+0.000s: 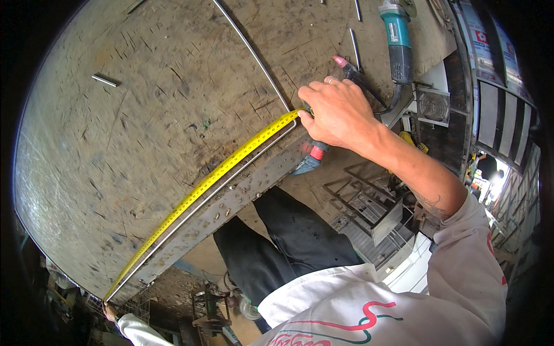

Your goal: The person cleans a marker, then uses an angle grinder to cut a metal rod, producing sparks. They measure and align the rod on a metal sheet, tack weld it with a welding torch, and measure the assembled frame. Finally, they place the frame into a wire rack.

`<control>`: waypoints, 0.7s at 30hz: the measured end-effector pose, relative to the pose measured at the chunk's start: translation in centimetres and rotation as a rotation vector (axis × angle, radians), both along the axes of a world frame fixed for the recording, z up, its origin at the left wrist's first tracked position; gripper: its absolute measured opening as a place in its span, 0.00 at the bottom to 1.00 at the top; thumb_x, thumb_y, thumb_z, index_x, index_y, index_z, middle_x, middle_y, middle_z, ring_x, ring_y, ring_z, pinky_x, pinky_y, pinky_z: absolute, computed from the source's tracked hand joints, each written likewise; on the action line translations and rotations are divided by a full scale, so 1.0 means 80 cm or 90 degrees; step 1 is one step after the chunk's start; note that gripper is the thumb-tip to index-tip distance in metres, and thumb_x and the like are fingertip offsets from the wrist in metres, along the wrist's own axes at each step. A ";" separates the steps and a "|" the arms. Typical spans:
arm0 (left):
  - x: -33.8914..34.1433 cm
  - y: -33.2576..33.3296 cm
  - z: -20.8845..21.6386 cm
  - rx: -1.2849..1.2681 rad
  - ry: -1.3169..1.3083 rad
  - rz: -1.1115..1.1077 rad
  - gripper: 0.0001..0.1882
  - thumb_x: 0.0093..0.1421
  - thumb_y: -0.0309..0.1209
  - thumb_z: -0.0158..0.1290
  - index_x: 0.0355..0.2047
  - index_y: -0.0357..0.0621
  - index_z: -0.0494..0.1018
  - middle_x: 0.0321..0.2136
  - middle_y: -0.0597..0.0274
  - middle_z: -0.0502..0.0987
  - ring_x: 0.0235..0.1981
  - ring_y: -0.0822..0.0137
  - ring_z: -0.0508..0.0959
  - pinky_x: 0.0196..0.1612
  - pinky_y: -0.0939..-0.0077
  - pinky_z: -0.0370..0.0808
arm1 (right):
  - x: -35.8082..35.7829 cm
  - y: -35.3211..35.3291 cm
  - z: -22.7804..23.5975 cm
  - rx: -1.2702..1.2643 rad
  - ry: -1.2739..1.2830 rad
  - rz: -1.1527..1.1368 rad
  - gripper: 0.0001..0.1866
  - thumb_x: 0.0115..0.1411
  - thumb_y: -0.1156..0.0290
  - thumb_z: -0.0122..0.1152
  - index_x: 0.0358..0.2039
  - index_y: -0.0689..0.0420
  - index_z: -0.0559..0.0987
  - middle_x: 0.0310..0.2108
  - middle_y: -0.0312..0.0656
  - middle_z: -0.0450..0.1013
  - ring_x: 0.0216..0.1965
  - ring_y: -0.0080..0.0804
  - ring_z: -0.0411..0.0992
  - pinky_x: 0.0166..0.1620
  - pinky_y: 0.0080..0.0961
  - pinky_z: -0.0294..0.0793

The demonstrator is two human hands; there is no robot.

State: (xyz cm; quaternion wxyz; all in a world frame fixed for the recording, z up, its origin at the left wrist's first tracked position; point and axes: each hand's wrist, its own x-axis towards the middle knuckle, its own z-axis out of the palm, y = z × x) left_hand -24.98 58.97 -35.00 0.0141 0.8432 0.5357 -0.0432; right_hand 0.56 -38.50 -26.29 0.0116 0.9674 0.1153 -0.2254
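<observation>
A wide, scarred metal tabletop (144, 144) fills most of the view, and a yellow tape measure (219, 173) is stretched along its near edge, lying just beside a thin steel rod (248, 161) that runs parallel to that edge and bends up across the tabletop toward the far side. This looks like the measuring step: the tape is pulled taut along the rod, and the next move would call for keeping it flat and reading or marking a length. The right hand (337, 112) is clenched over the tape's end at the near right corner, fingers (311, 98) curled down on it. The left hand (109, 313) pins the other end at the near left corner; whether it is clenched I cannot tell. A teal grinder (398, 40) and a pink-tipped welding torch (346, 64) lie near the right edge.
</observation>
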 end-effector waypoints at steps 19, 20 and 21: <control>0.002 -0.007 -0.002 -0.025 -0.068 0.025 0.17 0.62 0.39 0.65 0.46 0.42 0.81 0.38 0.61 0.83 0.37 0.62 0.80 0.43 0.67 0.75 | 0.005 -0.009 0.000 0.043 0.016 0.000 0.16 0.59 0.63 0.65 0.42 0.62 0.82 0.40 0.50 0.81 0.46 0.51 0.79 0.49 0.48 0.77; 0.001 -0.008 0.005 -0.029 -0.077 0.027 0.17 0.62 0.38 0.65 0.46 0.42 0.81 0.37 0.61 0.83 0.37 0.62 0.80 0.43 0.67 0.75 | 0.007 -0.012 0.004 0.054 0.030 0.003 0.18 0.59 0.63 0.64 0.44 0.62 0.83 0.41 0.51 0.81 0.47 0.51 0.79 0.50 0.48 0.77; -0.015 -0.008 0.015 -0.032 -0.094 0.040 0.16 0.61 0.38 0.65 0.46 0.42 0.81 0.37 0.61 0.83 0.36 0.62 0.80 0.42 0.67 0.75 | 0.010 -0.014 0.012 0.093 0.049 0.051 0.18 0.58 0.62 0.64 0.44 0.62 0.83 0.40 0.51 0.81 0.47 0.51 0.79 0.50 0.48 0.77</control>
